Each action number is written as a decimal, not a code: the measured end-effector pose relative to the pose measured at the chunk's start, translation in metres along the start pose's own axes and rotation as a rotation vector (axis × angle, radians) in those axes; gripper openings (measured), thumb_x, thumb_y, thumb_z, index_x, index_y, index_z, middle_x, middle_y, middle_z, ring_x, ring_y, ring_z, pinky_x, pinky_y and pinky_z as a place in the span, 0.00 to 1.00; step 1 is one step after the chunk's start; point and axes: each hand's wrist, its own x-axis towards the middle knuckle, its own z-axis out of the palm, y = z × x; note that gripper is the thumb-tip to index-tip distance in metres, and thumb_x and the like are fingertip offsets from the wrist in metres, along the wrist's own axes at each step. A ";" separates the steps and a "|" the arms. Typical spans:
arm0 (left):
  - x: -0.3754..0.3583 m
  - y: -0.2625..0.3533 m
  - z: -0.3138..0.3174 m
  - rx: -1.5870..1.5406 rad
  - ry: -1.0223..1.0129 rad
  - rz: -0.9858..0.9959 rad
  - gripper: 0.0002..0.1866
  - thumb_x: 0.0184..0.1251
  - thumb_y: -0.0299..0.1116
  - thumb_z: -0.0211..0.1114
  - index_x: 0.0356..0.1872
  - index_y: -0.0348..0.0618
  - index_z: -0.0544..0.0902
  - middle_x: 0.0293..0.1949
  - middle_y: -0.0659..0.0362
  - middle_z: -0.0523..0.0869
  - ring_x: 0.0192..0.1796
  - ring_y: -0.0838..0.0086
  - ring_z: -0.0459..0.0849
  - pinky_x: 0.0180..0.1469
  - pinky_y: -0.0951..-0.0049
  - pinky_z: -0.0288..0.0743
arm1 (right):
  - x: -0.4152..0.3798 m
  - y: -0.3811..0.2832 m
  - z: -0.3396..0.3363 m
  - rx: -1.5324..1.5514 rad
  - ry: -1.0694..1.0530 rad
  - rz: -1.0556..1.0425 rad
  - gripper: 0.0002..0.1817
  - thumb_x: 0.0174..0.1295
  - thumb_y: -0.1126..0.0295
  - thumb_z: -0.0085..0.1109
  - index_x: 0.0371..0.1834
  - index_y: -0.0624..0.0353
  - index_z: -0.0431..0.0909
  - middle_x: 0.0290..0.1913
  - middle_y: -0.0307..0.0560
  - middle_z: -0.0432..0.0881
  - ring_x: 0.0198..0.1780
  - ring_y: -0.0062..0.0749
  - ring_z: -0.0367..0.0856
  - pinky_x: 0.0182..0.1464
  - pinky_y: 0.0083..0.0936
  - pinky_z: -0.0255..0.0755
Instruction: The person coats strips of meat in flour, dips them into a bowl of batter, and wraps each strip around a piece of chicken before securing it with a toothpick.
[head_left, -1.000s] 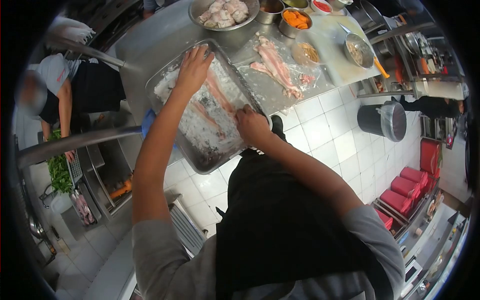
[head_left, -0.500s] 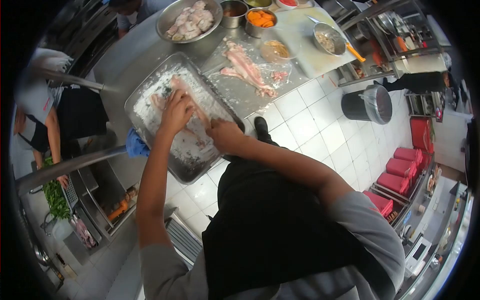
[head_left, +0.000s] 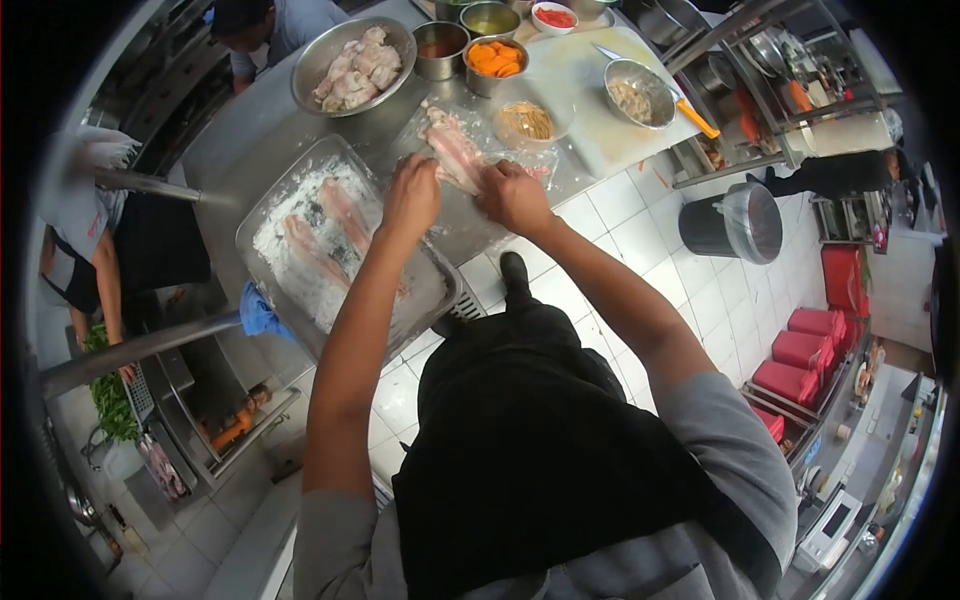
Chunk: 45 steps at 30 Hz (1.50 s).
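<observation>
Moved both hands off the rectangular steel tray of white flour (head_left: pixel 420 290) over to the pale pink raw meat strips (head_left: pixel 452 150) on clear plastic wrap, upper middle of frame. Left hand (head_left: pixel 412 198) arm stretched forward, fingers curled down onto the near end of the strips. Right hand (head_left: pixel 512 195) just beside it, fingers bent around the meat edge. Two floured strips lying in the tray, left of centre. Round steel bowl of raw chicken pieces (head_left: pixel 355 62) up top.

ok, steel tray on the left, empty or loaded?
Loaded. The tray holds a bed of white flour-like powder with two coated fish fillets lying flat in it, side by side.
</observation>
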 end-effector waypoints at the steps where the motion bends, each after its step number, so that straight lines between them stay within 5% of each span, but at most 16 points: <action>1: 0.009 -0.003 0.007 0.007 -0.001 -0.001 0.11 0.62 0.25 0.62 0.44 0.34 0.83 0.51 0.41 0.82 0.58 0.45 0.78 0.61 0.56 0.73 | 0.001 0.003 0.002 -0.013 -0.041 0.031 0.22 0.52 0.64 0.67 0.50 0.57 0.77 0.44 0.55 0.81 0.49 0.54 0.82 0.48 0.44 0.78; 7: 0.038 -0.028 0.029 0.196 -0.072 -0.241 0.13 0.57 0.30 0.68 0.42 0.36 0.83 0.52 0.43 0.82 0.57 0.48 0.79 0.61 0.56 0.74 | 0.007 0.024 0.007 0.125 0.000 0.110 0.16 0.54 0.64 0.65 0.44 0.61 0.82 0.37 0.57 0.84 0.41 0.54 0.84 0.45 0.43 0.79; 14: 0.044 -0.040 0.016 -0.128 -0.325 -0.355 0.11 0.50 0.26 0.68 0.36 0.38 0.83 0.36 0.45 0.85 0.44 0.52 0.85 0.46 0.60 0.77 | 0.016 0.035 -0.012 0.491 -0.071 0.413 0.15 0.57 0.62 0.65 0.37 0.65 0.85 0.32 0.61 0.86 0.37 0.55 0.86 0.43 0.42 0.79; 19: 0.030 -0.026 0.000 -0.229 -0.236 -0.359 0.10 0.48 0.27 0.68 0.33 0.36 0.82 0.32 0.46 0.86 0.39 0.52 0.86 0.42 0.60 0.77 | 0.019 0.045 -0.014 0.472 -0.022 0.351 0.14 0.57 0.63 0.64 0.38 0.64 0.84 0.33 0.60 0.86 0.37 0.56 0.86 0.43 0.43 0.79; 21: 0.027 -0.010 -0.016 -0.182 -0.194 -0.386 0.06 0.51 0.25 0.68 0.29 0.35 0.80 0.24 0.54 0.82 0.29 0.71 0.81 0.33 0.70 0.73 | 0.017 0.048 -0.012 0.440 -0.020 0.314 0.13 0.57 0.64 0.63 0.38 0.63 0.83 0.34 0.60 0.86 0.37 0.57 0.85 0.43 0.44 0.79; 25: 0.024 0.005 -0.039 -0.201 -0.283 -0.454 0.11 0.48 0.29 0.69 0.30 0.34 0.81 0.26 0.48 0.84 0.29 0.63 0.84 0.35 0.64 0.75 | 0.010 0.054 -0.012 0.291 -0.033 0.196 0.14 0.56 0.68 0.63 0.42 0.63 0.82 0.43 0.59 0.84 0.44 0.58 0.83 0.49 0.44 0.78; 27: 0.018 0.003 -0.044 -0.329 -0.293 -0.398 0.06 0.51 0.25 0.67 0.28 0.35 0.79 0.24 0.61 0.80 0.28 0.79 0.76 0.33 0.74 0.70 | 0.007 0.041 -0.023 0.246 -0.042 0.159 0.16 0.55 0.69 0.63 0.45 0.64 0.82 0.46 0.59 0.83 0.47 0.58 0.82 0.52 0.43 0.77; 30: 0.010 0.015 -0.060 -0.530 -0.303 -0.311 0.06 0.52 0.24 0.66 0.28 0.36 0.77 0.27 0.64 0.81 0.30 0.83 0.74 0.32 0.77 0.68 | 0.017 0.017 -0.047 0.291 0.011 0.030 0.19 0.53 0.71 0.65 0.49 0.63 0.81 0.53 0.58 0.81 0.53 0.56 0.81 0.56 0.40 0.75; 33: 0.007 0.023 -0.070 -0.622 -0.292 -0.182 0.05 0.54 0.21 0.63 0.31 0.38 0.76 0.31 0.65 0.80 0.32 0.84 0.73 0.34 0.79 0.68 | 0.038 -0.008 -0.045 0.692 0.013 -0.139 0.19 0.52 0.73 0.69 0.49 0.62 0.81 0.48 0.52 0.85 0.51 0.45 0.84 0.56 0.35 0.76; 35: 0.004 0.026 -0.089 -0.666 -0.334 -0.216 0.05 0.56 0.19 0.62 0.33 0.39 0.77 0.32 0.66 0.79 0.33 0.85 0.73 0.36 0.79 0.68 | 0.054 -0.013 -0.034 1.358 -0.483 -0.030 0.18 0.60 0.77 0.65 0.54 0.62 0.79 0.52 0.42 0.82 0.54 0.27 0.81 0.57 0.27 0.73; 39: -0.013 0.017 -0.122 -0.806 -0.222 -0.232 0.06 0.60 0.18 0.64 0.33 0.38 0.75 0.29 0.68 0.75 0.35 0.85 0.74 0.37 0.80 0.68 | 0.061 -0.036 -0.025 1.302 -0.621 -0.071 0.16 0.65 0.78 0.60 0.56 0.62 0.77 0.50 0.37 0.82 0.53 0.19 0.78 0.56 0.22 0.72; 45: -0.057 -0.007 -0.156 -0.847 -0.172 -0.288 0.03 0.67 0.21 0.63 0.40 0.36 0.80 0.36 0.65 0.81 0.38 0.84 0.77 0.42 0.80 0.70 | 0.044 -0.100 -0.001 1.619 -0.600 0.244 0.08 0.69 0.75 0.57 0.49 0.60 0.79 0.42 0.37 0.82 0.42 0.17 0.78 0.49 0.22 0.73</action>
